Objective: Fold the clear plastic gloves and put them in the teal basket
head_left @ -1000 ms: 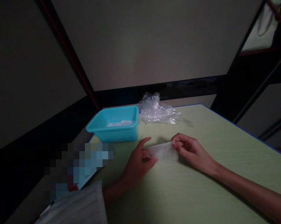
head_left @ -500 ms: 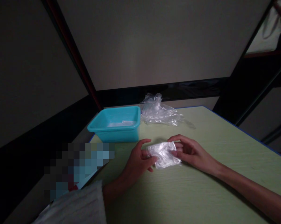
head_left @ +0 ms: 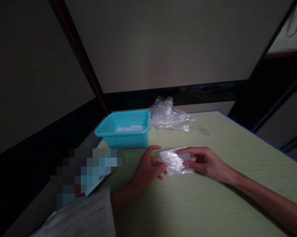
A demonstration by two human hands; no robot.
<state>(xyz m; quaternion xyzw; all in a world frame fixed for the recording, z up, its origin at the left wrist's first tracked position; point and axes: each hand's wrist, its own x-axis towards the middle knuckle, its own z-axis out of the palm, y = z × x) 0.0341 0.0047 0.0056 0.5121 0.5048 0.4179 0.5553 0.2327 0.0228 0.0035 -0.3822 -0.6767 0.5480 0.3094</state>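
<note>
A small clear plastic bag (head_left: 174, 162), crumpled and folded, lies on the pale green table (head_left: 212, 204) between my hands. My left hand (head_left: 147, 169) pinches its left edge with thumb and fingers. Fingers of my right hand (head_left: 202, 161) lie over its right side, pressing it down. A turquoise plastic tub (head_left: 125, 129) stands beyond my left hand, with something pale and flat inside.
A loose heap of clear plastic bags (head_left: 170, 117) lies at the table's far edge, right of the tub. The table has a blue rim. A dark bed frame and a wall stand behind. A blurred patch covers something at the lower left.
The bag was stretched flat between both hands a second ago. It has since been folded over into a smaller crumpled packet, and my right fingers have moved on top of it.
</note>
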